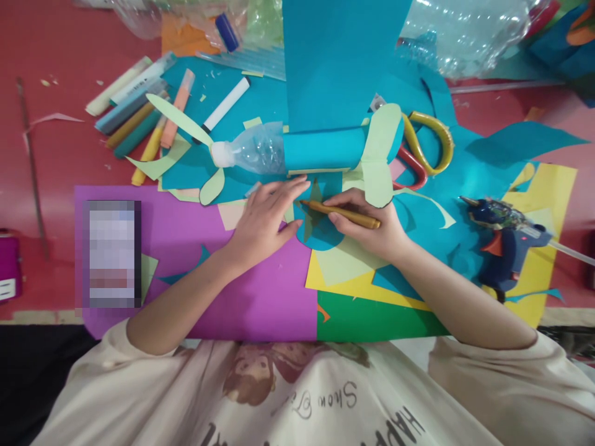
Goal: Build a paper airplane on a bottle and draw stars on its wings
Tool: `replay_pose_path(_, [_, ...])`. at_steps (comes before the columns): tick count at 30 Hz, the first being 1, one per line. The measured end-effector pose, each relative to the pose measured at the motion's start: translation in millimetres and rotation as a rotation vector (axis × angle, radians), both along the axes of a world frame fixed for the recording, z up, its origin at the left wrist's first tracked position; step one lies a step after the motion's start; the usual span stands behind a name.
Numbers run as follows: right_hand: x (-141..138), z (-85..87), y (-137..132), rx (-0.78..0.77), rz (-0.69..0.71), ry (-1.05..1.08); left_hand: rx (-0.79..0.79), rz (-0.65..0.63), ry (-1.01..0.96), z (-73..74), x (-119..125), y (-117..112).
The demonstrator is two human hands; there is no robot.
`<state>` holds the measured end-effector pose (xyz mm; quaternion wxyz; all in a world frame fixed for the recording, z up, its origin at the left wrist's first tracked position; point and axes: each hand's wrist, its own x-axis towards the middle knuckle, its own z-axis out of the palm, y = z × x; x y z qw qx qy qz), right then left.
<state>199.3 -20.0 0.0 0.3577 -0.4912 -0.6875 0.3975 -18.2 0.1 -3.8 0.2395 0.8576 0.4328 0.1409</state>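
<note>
- Currently, the right hand (389, 230) grips a gold marker (365, 219) between thumb and fingers, its tip pointing left.
- The left hand (261, 218) is open, empty and palm down, fingers extended, just left of the star.
- The star (316, 214), dark gold, lies between the two hands on a blue paper piece (329, 240) with a rounded lower edge; the marker's tip is over it, though whether it touches is unclear.
- Just beyond the hands, a clear bottle (260, 148) lies sideways, partly wrapped in blue paper.
- Scissors (439, 145) lie right of the bottle.
</note>
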Motion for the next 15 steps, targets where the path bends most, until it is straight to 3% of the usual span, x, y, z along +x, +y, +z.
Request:
replay_pose_path(10, [3.1,2.5,1.3,-0.033,0.069,-0.023,-0.003,-0.01,-0.007,0.3,-0.5,0.0])
replay_pose_path(15, [1.3,0.5,0.2,-0.027,-0.007,0.043,0.011,-0.004,-0.008,-0.7,-0.8,-0.7])
